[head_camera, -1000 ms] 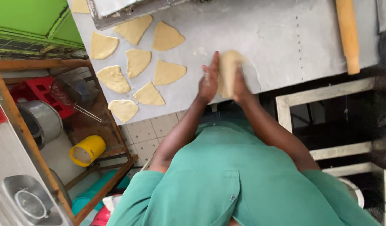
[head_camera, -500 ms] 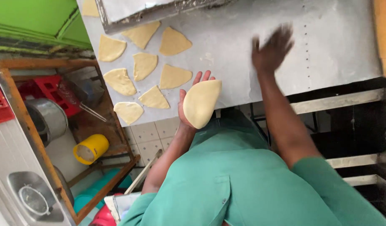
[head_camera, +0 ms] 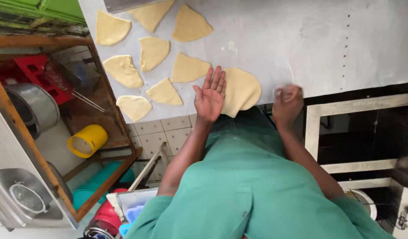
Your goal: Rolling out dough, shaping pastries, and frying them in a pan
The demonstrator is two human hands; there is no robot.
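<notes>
the dough round now lies on the floured grey surface, at its near edge, with a little of its near rim hanging just over the lip. half a second ago it was draped over the left palm, clear of the surface, and a second ago it was held upright between both palms. so it has gone from being passed hand to hand to being laid down flat.

the left hand is spread open, palm showing, fingers straight and close together, touching the left edge of the round. it pinches nothing. the right hand was raised and splayed over the surface half a second ago; now it has come down to the near edge, just right of the round, and is blurred. it looks loosely curled, but i cannot tell whether it holds anything, perhaps a pinch of flour.

judging from this, the shaping in the air is over and the round is placed for whatever is done to it flat.

left of it and farther away, the cut wedge-shaped dough pieces lie apart from one another in the same loose rows as before. a wooden shelf unit at the far left holds a yellow cup and a metal pot.
</notes>
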